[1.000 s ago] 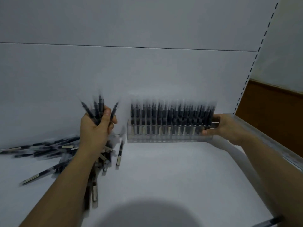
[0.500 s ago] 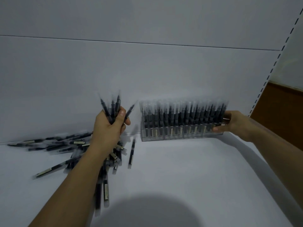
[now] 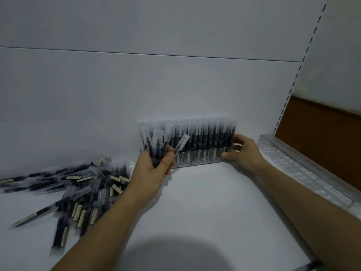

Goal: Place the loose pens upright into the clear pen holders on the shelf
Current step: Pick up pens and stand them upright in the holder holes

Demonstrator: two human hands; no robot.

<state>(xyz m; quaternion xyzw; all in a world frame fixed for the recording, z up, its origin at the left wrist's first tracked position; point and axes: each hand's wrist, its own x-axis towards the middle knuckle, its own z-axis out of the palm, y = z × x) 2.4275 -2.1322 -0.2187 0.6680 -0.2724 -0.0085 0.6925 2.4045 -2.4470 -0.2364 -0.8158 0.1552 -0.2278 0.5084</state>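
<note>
We see black pens (image 3: 82, 192) with cream label bands and clear caps on a white shelf (image 3: 195, 202), a brown panel (image 3: 320, 137), and a silvery rail (image 3: 304, 173) patterned with dimples.

One view only, worn on the head, wide-angle. It looks forward and down onto the white shelf (image 3: 205, 202), facing the back panel (image 3: 117, 90). Range is close: left hand (image 3: 154, 169) and right hand (image 3: 244, 151) sit mid-frame, forearms entering from the bottom edge. Slotted upright (image 3: 304, 55) marks the right margin.
</note>
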